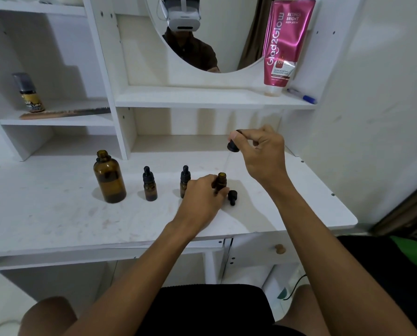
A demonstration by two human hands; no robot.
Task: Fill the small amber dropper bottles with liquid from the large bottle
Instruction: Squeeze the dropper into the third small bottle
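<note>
— On the white desk (57,214), which bottle is being worked on?

— It is the open small bottle (221,181), standing upright near the middle-right of the desk. The left hand (202,197) is wrapped around its lower body and steadies it. A loose black cap (232,197) lies on the desk just beside it.

— And the right hand?

— The right hand (263,154) is raised above and behind that bottle, pinching a black dropper top (233,144) by its rubber bulb between thumb and fingertips. A thin glass tube hangs below it, though it is hard to make out.

— How will these things handle?

— I judge the small bottles light, hard and easy to tip, so holding low on the body, as the left hand does, seems right. The glass is smooth and could slip if wet. The dropper tube looks brittle, so the collar or bulb is the safer place to hold.

— Where is the supply?

— The large bottle (109,177) stands uncapped at the left, well apart from both hands. It is probably heavier, so best taken around its wide body. Two capped small bottles, one (150,184) and another (184,180), stand between it and the left hand.
</note>
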